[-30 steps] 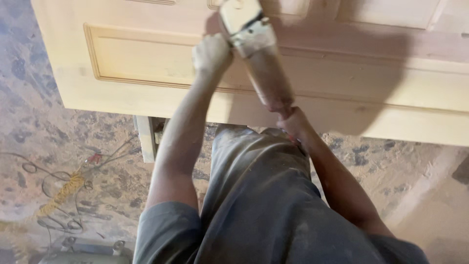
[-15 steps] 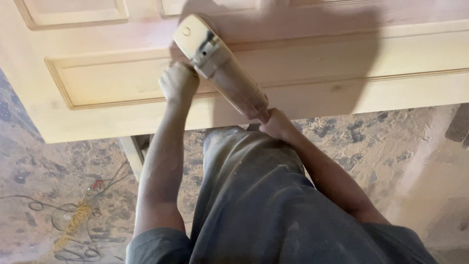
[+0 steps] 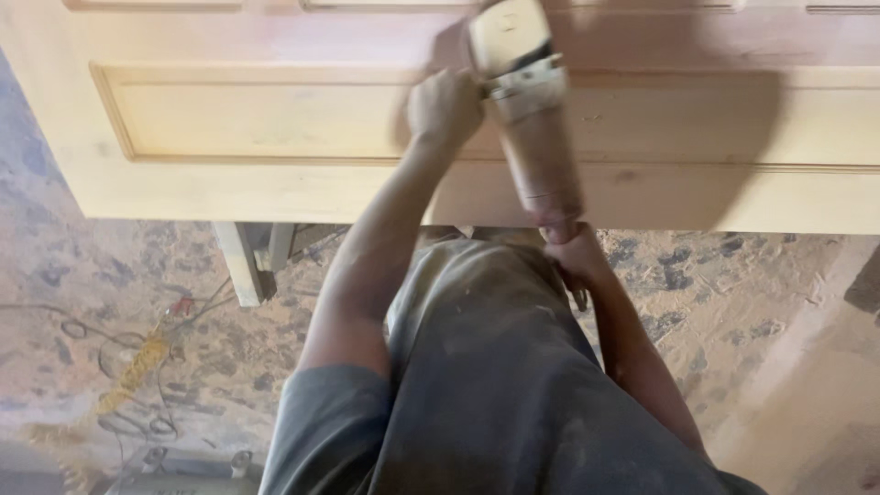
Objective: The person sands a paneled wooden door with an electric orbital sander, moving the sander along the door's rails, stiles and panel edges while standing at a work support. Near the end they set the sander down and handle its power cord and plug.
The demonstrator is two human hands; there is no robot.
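- Sander [image 3: 527,110]: one dusty power tool, lying on top of the door [image 3: 275,119], its pale head toward the far side and its long brown body running back toward the person.
- Its head sits over the flat rail between the door's recessed panels; the tail end reaches just past the near edge of the door.
- Left hand [image 3: 445,108]: clenched on a side grip at the left of the sander's head, knuckles up, fingers wrapped tight. The grip itself is hidden inside the fist.
- Right hand [image 3: 570,252]: closed around the tail end of the sander, just at the near edge of the door. Fingers are curled under, so how much of the body they enclose I cannot tell.
- Both arms are stretched forward, the left one nearly straight.
- Door: one, pale bare wood, lying flat. One long recessed panel shows in full on the near side; edges of more panels show along the top of the view.
- Stand [image 3: 246,261]: one pale wooden support visible under the door at the left.
- Cables [image 3: 137,362]: a tangle of thin leads, one yellowish, on the dusty floor [image 3: 733,293] at lower left; the count is unclear.
- Sawdust covers the floor on the right.
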